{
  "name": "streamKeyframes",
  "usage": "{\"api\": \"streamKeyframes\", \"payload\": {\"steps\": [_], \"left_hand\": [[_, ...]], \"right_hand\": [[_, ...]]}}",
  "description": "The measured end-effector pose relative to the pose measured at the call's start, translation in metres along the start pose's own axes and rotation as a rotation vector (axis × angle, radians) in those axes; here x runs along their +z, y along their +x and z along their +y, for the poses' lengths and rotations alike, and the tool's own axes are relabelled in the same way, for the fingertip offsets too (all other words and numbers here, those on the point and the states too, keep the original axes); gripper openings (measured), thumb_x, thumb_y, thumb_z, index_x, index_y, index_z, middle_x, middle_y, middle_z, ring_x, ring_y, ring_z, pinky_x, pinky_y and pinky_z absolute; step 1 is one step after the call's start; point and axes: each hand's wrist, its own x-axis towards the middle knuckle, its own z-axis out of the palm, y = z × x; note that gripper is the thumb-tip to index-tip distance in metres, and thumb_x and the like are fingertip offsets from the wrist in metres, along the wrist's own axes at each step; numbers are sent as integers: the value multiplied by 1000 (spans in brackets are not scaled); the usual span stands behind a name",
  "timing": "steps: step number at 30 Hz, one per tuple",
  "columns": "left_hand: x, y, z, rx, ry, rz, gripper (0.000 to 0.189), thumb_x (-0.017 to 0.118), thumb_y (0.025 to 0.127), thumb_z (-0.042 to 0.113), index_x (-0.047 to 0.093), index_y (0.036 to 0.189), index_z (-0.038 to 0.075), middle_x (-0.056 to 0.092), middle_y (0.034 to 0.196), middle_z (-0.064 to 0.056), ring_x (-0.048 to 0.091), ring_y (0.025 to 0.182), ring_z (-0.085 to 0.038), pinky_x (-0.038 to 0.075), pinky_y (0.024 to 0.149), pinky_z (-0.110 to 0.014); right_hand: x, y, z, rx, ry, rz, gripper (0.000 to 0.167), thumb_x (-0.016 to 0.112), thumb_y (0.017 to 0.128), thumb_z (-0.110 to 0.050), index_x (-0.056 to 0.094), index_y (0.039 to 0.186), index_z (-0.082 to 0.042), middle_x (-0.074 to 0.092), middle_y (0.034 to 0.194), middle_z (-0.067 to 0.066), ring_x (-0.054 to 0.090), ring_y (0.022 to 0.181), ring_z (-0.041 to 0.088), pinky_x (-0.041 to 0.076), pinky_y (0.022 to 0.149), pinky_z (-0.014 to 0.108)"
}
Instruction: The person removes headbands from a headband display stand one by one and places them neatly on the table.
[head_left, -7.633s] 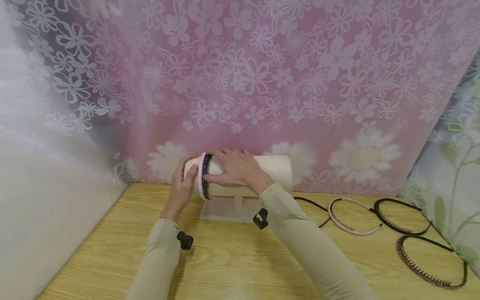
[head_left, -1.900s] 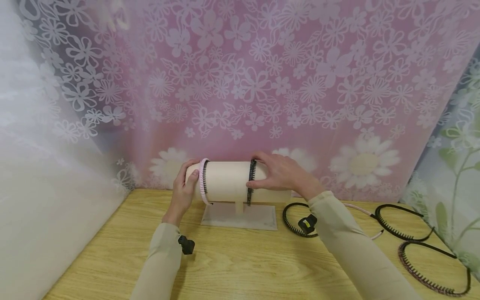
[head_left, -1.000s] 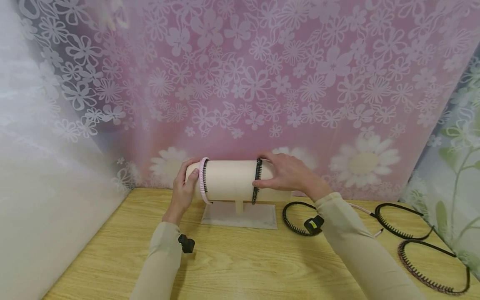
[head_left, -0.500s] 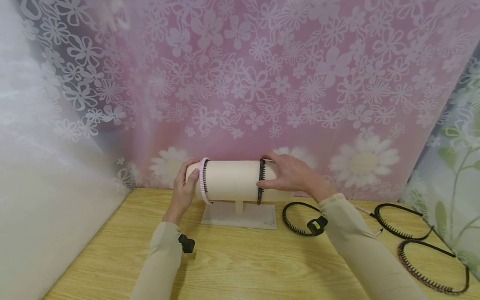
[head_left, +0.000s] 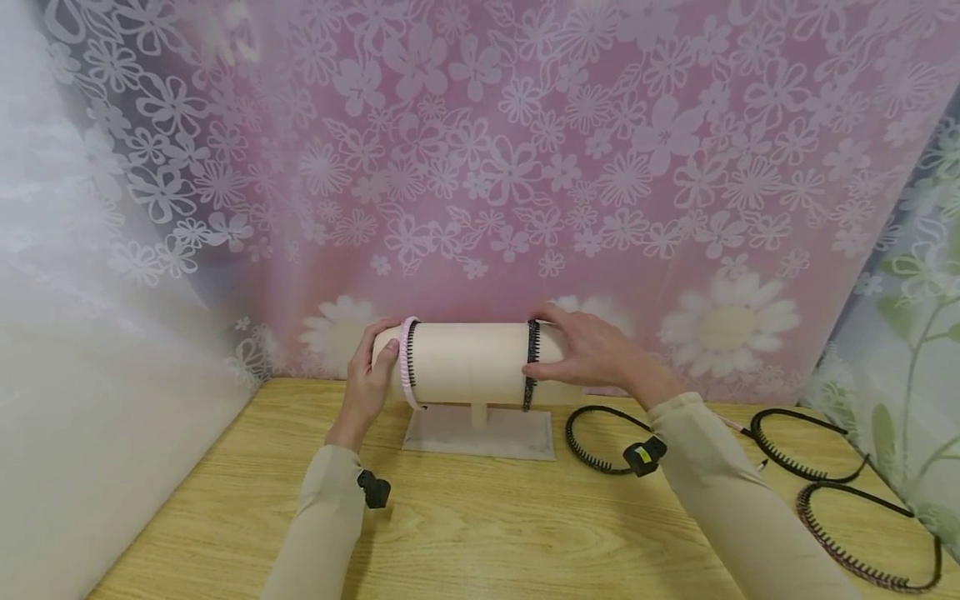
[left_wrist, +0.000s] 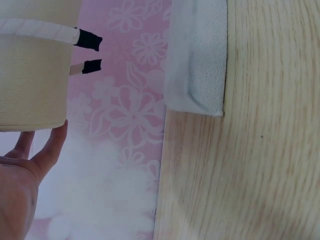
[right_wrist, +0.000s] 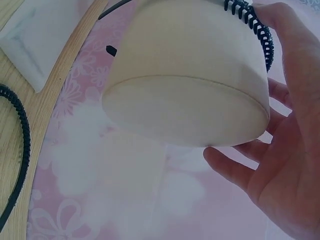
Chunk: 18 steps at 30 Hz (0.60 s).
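Note:
A cream cylinder-shaped headband stand (head_left: 472, 362) lies sideways on its post. My left hand (head_left: 367, 383) grips its left end, thumb in front and fingers behind. Beside that thumb a pink ribbed headband (head_left: 407, 364) with dark teeth wraps the cylinder; its black tips stick out below in the left wrist view, where the pink band (left_wrist: 37, 29) shows. My right hand (head_left: 596, 350) holds a black toothed headband (head_left: 532, 358) around the cylinder toward the right, thumb on the front and index finger on top. In the right wrist view the other fingers reach around the cylinder's end (right_wrist: 185, 110).
The stand's pale base (head_left: 517, 437) rests on a wood-grain table (head_left: 465, 533). Right of it lie a black headband (head_left: 592, 458), a pink one mostly under the right sleeve, another black one (head_left: 787, 450) and a brownish one (head_left: 840, 550). A pink floral curtain (head_left: 480, 167) hangs behind.
The black headband, earlier close beside the pink one at the left, has slid right along the cylinder with my right hand, a little further in the last second. My left hand stays put.

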Motion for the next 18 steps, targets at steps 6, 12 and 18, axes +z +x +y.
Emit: {"api": "streamKeyframes", "payload": {"steps": [6,12,18], "left_hand": [[1,0,0,-9,-12,7,35,52,106,29,58,139,24,59,142,1,63,102,-17,53,82,-25],[1,0,-1,-10,2,8,35,51,106,28,58,140,24,59,141,-2,62,101,-17,53,80,-27],[1,0,0,-15,3,10,35,52,105,30,58,140,27,60,139,-1,61,102,-19,53,80,-29]], "right_hand": [[-1,-3,3,1,14,4,78,74,84,-61,46,148,-24,59,146,9,62,123,36,49,102,58],[-2,-6,6,19,14,-2,82,74,84,-61,45,149,-22,57,148,10,60,126,38,48,103,60],[-4,-9,10,33,8,-9,85,73,84,-63,42,152,-21,57,147,14,61,123,37,48,103,59]]}}
